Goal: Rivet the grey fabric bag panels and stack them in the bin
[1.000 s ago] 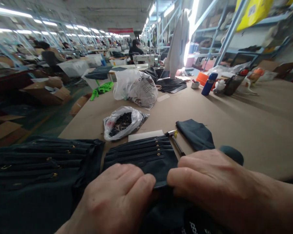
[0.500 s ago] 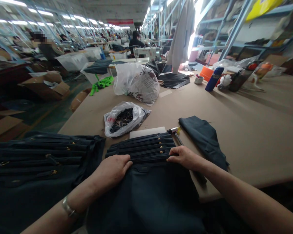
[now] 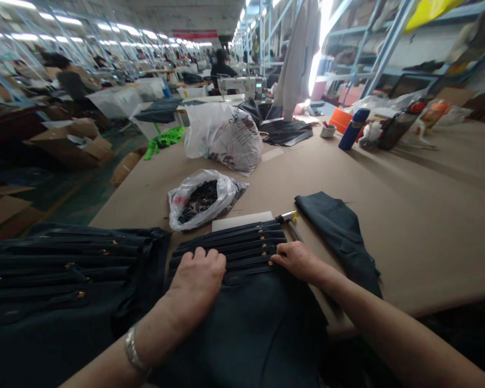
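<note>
Right hand [image 3: 297,261]: grip pinched on the right zip end of a stack of dark zippered panels [image 3: 250,315], worktop [image 3: 396,215] near side. Left hand [image 3: 198,277]: laid over the stack's left part; grip cannot be told. Right: hammer [image 3: 286,217], dark cloth [image 3: 336,231]. Left: second zippered pile [image 3: 52,310]. Far: open plastic bag [image 3: 225,189], small dark parts [image 3: 201,200] inside.

My left hand [image 3: 198,280] rests on the stacked dark zippered pieces [image 3: 242,246]; my right hand [image 3: 297,260] touches their right edge. Farther off on the tabletop [image 3: 428,226], a plastic bag [image 3: 226,191] (open, dark bits inside) lies left of the hammer [image 3: 285,217].
</note>
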`<action>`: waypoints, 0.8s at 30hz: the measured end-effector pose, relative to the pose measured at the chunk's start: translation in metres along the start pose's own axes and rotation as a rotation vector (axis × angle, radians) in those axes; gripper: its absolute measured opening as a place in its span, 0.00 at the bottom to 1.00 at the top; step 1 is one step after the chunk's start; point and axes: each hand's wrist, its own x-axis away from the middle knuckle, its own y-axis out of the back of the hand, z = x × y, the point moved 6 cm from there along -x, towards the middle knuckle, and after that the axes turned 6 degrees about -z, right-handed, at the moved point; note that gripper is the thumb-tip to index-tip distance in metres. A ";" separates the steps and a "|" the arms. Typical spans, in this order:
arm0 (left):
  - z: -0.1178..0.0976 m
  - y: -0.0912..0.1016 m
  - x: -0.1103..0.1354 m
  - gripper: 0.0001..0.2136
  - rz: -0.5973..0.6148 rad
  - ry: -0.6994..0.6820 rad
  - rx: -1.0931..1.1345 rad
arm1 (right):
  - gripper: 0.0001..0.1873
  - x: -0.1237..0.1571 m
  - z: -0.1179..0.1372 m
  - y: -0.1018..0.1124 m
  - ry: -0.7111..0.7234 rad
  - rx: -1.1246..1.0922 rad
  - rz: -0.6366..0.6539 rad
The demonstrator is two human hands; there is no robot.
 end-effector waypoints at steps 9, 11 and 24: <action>-0.075 -0.041 0.010 0.23 -0.518 -0.416 0.129 | 0.09 0.021 -0.031 0.052 0.051 -0.118 -0.311; -0.073 -0.050 0.011 0.23 -0.636 -0.457 0.108 | 0.15 0.031 -0.072 0.083 -0.050 -0.066 -0.476; -0.058 -0.052 -0.016 0.23 -0.707 -0.456 0.115 | 0.10 0.032 -0.222 0.107 -0.561 0.197 -0.534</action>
